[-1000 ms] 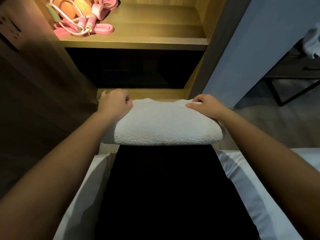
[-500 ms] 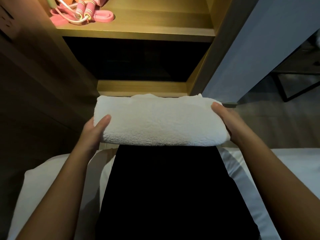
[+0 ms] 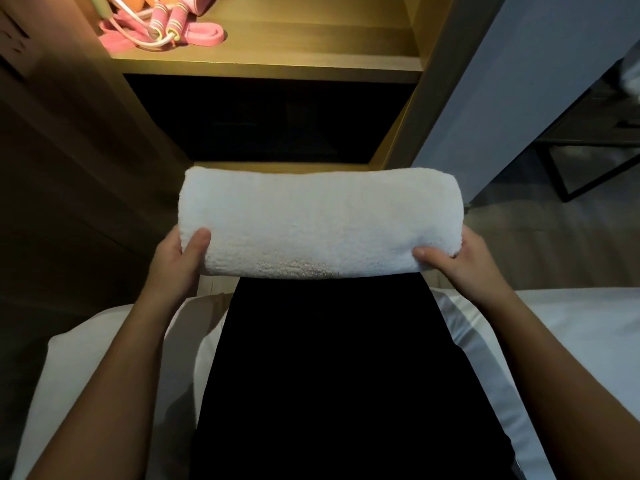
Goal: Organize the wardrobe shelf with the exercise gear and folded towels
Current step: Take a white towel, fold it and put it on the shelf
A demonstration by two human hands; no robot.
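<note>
The left hand (image 3: 175, 263) grips the left end of a rolled white towel (image 3: 318, 220), its thumb (image 3: 198, 243) laid up over the near face of the roll while the other fingers curl out of sight underneath. At three o'clock from it the right hand (image 3: 459, 263) holds the opposite end the same way, thumb (image 3: 429, 254) pressed flat along the lower edge and the remaining fingers hidden behind the cloth. Between them the towel lies level and crosswise, held in the air in front of the person's body, just short of the wardrobe opening that stands at twelve o'clock. Its far edge overlaps the front lip of a low wooden board, though I cannot tell whether it touches it. Straight above that is a dark compartment (image 3: 266, 123), and above it a lit wooden shelf (image 3: 311, 60). Up at eleven o'clock on that shelf sits the exercise gear: a skipping rope (image 3: 165, 27) with pink striped handles lying across a pink band (image 3: 204, 38), and something orange (image 3: 138, 0) cut off by the top edge. The right half of the shelf is bare wood. At six o'clock from the towel the person's black clothing (image 3: 329, 375) fills the middle, with white bedding (image 3: 588, 334) at four o'clock and a white pillow (image 3: 86, 362) at eight o'clock. A pale grey panel (image 3: 519, 81) rises at one o'clock, and past it, at two o'clock, stands a black metal frame (image 3: 588, 174) on the floor.
</note>
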